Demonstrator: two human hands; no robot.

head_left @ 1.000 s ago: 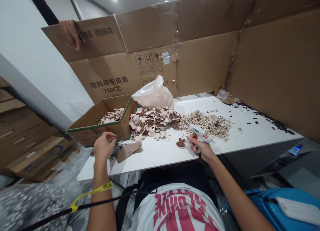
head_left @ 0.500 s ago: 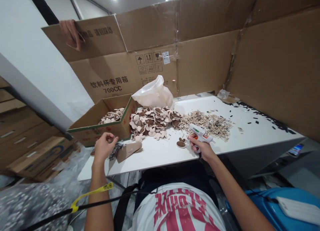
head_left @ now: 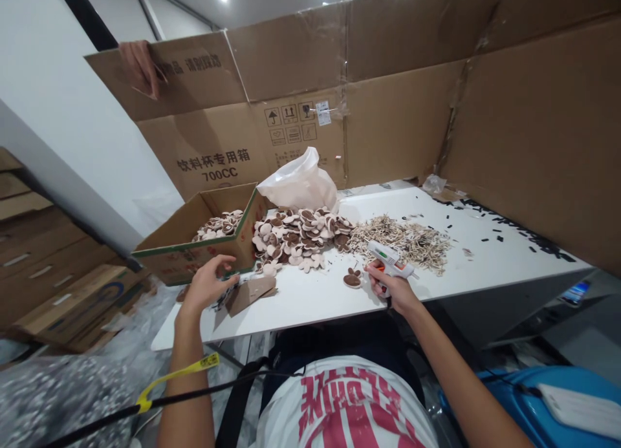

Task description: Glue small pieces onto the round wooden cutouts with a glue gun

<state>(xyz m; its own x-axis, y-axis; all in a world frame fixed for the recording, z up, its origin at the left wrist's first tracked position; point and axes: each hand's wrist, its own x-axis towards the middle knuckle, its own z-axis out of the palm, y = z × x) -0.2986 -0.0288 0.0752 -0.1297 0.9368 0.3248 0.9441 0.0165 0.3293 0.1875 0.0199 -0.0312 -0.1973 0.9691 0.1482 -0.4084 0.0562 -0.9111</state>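
My right hand (head_left: pixel 396 291) is wrapped round a white hot glue gun (head_left: pixel 389 259) above the table. Just left of it a brown and cream animal-shaped felt piece (head_left: pixel 352 278) lies flat. My left hand (head_left: pixel 208 285) hovers at the table's left end with thumb and fingers apart, nothing visible between them. Under it are small dark grey bits (head_left: pixel 224 298), partly hidden by the hand, and a flat brown card (head_left: pixel 250 293). A heap of similar cream and brown pieces (head_left: pixel 301 238) lies farther back, beside a tangle of beige cord-like pieces (head_left: pixel 412 239).
An open cardboard box (head_left: pixel 189 262) with more pieces stands behind my left hand. A pale plastic bag (head_left: pixel 303 183) sits behind the heap. Small black pieces (head_left: pixel 514 228) are strewn at the right. Tall cardboard (head_left: pixel 398 125) walls the back; another person's hand (head_left: pixel 140 66) grips its top.
My left thumb and fingers have parted from a pinch, and that hand has shifted slightly right. My right hand stays in place with the glue gun.
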